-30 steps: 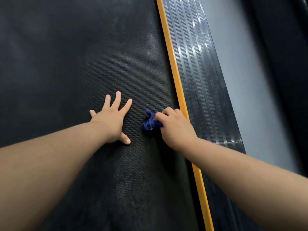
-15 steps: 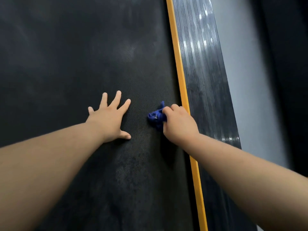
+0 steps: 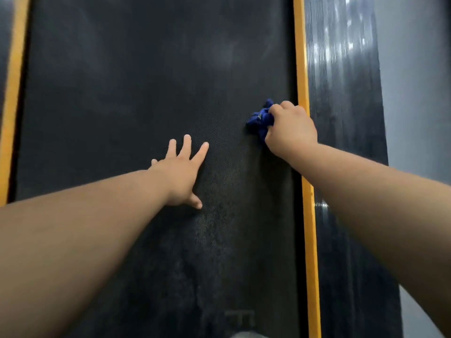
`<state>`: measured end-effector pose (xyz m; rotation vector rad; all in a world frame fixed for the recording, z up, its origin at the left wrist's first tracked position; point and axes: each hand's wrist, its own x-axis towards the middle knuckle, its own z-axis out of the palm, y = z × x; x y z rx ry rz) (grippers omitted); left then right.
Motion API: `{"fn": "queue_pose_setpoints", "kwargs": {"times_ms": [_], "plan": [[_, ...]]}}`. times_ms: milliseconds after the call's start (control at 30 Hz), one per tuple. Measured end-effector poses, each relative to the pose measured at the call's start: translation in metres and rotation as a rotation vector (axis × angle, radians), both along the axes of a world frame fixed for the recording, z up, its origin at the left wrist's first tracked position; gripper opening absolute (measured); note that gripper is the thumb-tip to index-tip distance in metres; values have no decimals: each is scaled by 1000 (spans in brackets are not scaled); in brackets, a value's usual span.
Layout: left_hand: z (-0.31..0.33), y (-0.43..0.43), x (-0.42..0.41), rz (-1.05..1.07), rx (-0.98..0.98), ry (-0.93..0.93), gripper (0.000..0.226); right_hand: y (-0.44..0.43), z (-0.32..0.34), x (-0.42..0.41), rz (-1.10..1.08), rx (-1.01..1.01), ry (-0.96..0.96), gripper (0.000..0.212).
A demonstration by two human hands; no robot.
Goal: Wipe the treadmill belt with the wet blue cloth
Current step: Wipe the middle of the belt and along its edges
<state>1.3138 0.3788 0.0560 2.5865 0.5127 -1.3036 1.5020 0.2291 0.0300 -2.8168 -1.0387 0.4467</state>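
The black textured treadmill belt (image 3: 122, 98) fills most of the view. My right hand (image 3: 290, 129) grips a bunched-up blue cloth (image 3: 260, 120) and presses it on the belt close to the right yellow stripe (image 3: 301, 69). Part of the cloth is hidden under my fingers. My left hand (image 3: 181, 174) lies flat on the middle of the belt with fingers spread, below and left of the cloth. A lighter, smeared patch runs down the belt below my left hand.
A ribbed black side rail (image 3: 341, 93) runs along the right of the yellow stripe, with grey floor (image 3: 415, 93) beyond it. Another yellow stripe (image 3: 11, 98) borders the belt's left edge.
My right hand has pushed the cloth farther up the belt along the right yellow stripe. The view has shifted, so the left yellow stripe now shows. My left hand stays flat.
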Motion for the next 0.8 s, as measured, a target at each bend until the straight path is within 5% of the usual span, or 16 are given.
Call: {"fn": "queue_pose_setpoints", "kwargs": {"times_ms": [233, 467, 533, 667, 800], "plan": [[-20, -8, -10, 17, 14, -51, 136, -12, -4, -36, -73, 16, -29, 27], [-14, -7, -6, 34, 1, -62, 136, -64, 17, -114, 289, -151, 222, 30], [-15, -6, -5, 45, -7, -61, 137, -50, 17, -89, 343, -167, 116, 31], [-21, -5, -5, 48, -18, -68, 138, -20, 13, -43, 142, -209, -93, 29], [-22, -6, -4, 44, -2, -63, 138, -33, 6, -82, -61, -148, -69, 27]]}}
